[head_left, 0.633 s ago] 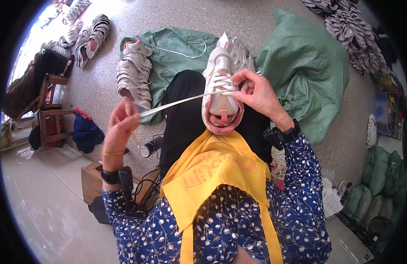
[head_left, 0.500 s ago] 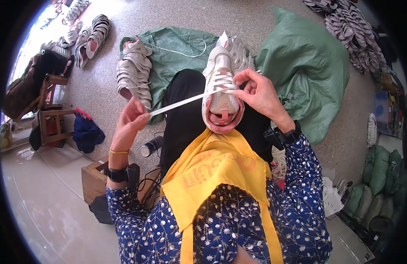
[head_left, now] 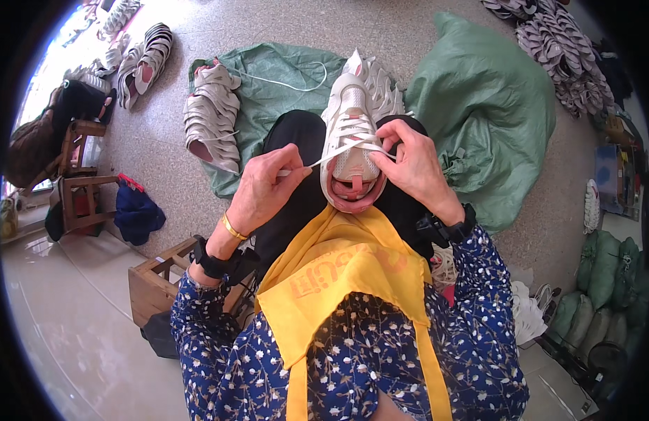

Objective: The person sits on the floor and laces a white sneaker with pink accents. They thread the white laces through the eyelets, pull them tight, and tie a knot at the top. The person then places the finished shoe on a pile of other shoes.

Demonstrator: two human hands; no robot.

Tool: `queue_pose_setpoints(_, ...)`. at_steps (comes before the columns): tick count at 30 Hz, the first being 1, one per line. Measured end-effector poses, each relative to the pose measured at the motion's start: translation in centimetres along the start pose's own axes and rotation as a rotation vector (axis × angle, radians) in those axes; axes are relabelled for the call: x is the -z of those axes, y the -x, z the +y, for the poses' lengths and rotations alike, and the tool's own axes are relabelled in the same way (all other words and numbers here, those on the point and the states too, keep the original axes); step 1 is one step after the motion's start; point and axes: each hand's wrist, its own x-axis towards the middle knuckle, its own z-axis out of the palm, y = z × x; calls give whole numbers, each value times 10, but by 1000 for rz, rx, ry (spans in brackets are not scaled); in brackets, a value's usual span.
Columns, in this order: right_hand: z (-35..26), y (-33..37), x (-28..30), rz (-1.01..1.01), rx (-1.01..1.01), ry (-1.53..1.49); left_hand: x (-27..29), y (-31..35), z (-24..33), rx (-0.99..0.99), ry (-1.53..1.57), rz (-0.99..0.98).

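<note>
A white shoe upper (head_left: 352,107) with a pink lining lies between my knees, its toe pointing away and its collar nearest me. Flat white shoelace (head_left: 331,157) crosses its tongue in several rows. My left hand (head_left: 268,184) is closed in a pinch on a lace end, just left of the collar. On the opposite side, my right hand (head_left: 413,163) pinches lace between thumb and forefinger, close against the upper's right edge. Between the two hands the lace stretches over the tongue. The tips of both lace ends are hidden by my fingers.
Nested white uppers (head_left: 212,116) lie to the left on a green woven sack (head_left: 279,77); more uppers (head_left: 382,84) sit just beyond the one before me. A bulging green sack (head_left: 486,105) stands at right. A wooden stool (head_left: 152,291) is near my left elbow. My yellow apron (head_left: 338,259) covers my lap.
My left hand has come in from the far left toward the shoe upper, shortening the stretch of lace between my hands. My right hand stays nearly in place, pinching the lace.
</note>
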Motion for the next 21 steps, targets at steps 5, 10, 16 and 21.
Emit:
queue_pose_setpoints(5,4,0,-5,53,39,-6,16,4,6,211,265,-175)
queue_pose_setpoints(10,2,1,-5,35,0,-37,28,12,2,321,597,-221)
queue_pose_setpoints(16,3,2,-4,27,-22,-44,16,16,-4,418,625,-260)
queue_pose_setpoints(21,3,6,-3,22,6,-88,15,4,-8,354,625,-307)
